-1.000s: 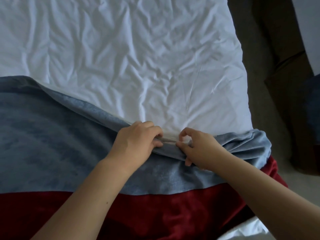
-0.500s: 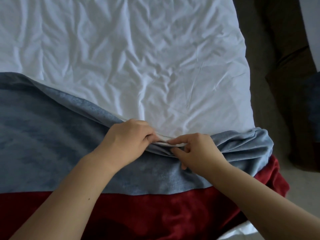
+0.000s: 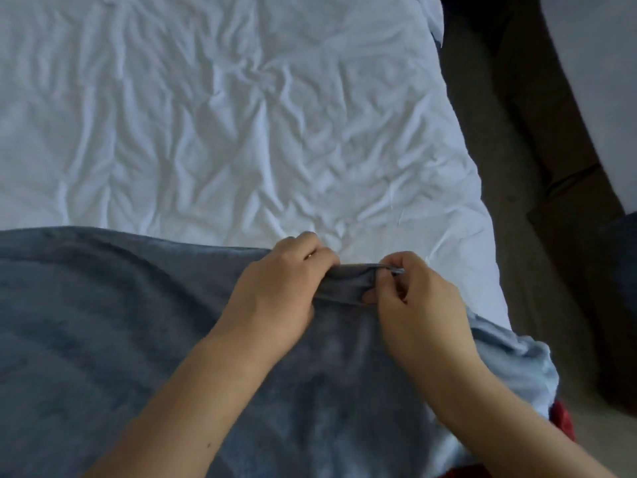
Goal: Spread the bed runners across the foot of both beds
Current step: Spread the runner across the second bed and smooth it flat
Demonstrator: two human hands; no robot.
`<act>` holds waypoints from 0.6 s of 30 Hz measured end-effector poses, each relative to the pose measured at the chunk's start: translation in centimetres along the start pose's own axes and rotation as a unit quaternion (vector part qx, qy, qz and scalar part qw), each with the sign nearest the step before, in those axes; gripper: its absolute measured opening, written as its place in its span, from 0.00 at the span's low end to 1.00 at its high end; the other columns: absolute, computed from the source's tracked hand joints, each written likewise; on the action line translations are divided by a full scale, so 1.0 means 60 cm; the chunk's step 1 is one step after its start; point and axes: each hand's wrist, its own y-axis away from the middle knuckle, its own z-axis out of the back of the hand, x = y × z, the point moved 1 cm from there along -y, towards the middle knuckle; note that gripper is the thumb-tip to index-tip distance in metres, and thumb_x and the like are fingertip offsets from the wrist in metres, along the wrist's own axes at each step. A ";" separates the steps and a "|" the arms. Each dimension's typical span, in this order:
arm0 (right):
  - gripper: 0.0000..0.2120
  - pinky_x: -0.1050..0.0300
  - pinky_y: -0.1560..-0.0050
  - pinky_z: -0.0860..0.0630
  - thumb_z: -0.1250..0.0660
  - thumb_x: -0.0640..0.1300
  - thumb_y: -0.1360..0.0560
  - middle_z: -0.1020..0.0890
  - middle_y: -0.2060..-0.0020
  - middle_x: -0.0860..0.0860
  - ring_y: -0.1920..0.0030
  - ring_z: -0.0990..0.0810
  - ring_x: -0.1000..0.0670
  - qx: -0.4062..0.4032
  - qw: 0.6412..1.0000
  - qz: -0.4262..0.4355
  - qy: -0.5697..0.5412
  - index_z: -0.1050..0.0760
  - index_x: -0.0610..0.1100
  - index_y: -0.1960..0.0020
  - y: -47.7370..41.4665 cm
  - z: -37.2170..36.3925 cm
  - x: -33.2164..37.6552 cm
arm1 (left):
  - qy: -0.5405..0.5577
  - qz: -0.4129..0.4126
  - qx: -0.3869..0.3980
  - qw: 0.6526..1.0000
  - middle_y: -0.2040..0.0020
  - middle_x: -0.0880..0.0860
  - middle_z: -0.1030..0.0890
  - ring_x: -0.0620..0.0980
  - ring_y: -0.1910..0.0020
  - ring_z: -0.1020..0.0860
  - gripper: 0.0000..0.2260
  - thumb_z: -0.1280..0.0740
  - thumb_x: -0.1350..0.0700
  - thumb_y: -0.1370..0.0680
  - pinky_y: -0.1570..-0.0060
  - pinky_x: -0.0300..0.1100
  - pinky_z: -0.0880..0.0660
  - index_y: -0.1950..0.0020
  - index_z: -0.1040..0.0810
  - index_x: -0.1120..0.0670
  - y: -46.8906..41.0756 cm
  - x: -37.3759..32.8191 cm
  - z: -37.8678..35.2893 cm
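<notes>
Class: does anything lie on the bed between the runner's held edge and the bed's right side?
Nothing visible does. The left hand and right hand grip the blue runner by its edge; the white sheet towards the right side shows only wrinkles.

Matt, plush blue cloth runner (image 3: 103, 339); creased, smooth white sheet (image 3: 224, 115)

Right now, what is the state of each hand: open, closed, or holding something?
Left hand: closed, gripping the top edge of the blue runner.
Right hand: closed, pinching the same edge.
</notes>
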 end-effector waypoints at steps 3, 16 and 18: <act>0.06 0.54 0.65 0.33 0.41 0.50 0.19 0.22 0.64 0.57 0.64 0.27 0.55 -0.045 0.997 0.012 0.055 0.26 0.54 0.48 -0.064 0.030 0.028 | -0.046 -0.002 -0.041 0.998 0.51 0.49 0.23 0.55 0.51 0.24 0.18 0.33 0.69 0.34 0.71 0.46 0.31 0.49 0.20 0.51 -0.082 -0.015 0.025; 0.07 0.52 0.61 0.29 0.42 0.46 0.20 0.21 0.58 0.48 0.58 0.22 0.44 0.022 0.952 0.001 0.306 0.27 0.48 0.46 -0.194 -0.008 -0.005 | -0.012 0.136 -0.052 0.989 0.46 0.55 0.27 0.56 0.48 0.26 0.15 0.35 0.54 0.18 0.59 0.50 0.27 0.32 0.26 0.51 -0.123 0.074 -0.110; 0.06 0.53 0.65 0.31 0.43 0.46 0.20 0.22 0.61 0.49 0.61 0.24 0.45 0.015 0.955 0.000 0.296 0.31 0.49 0.44 -0.186 -0.008 -0.022 | 0.005 0.135 -0.073 0.988 0.45 0.55 0.27 0.56 0.46 0.28 0.20 0.36 0.51 0.18 0.49 0.52 0.24 0.25 0.29 0.49 -0.095 0.082 -0.142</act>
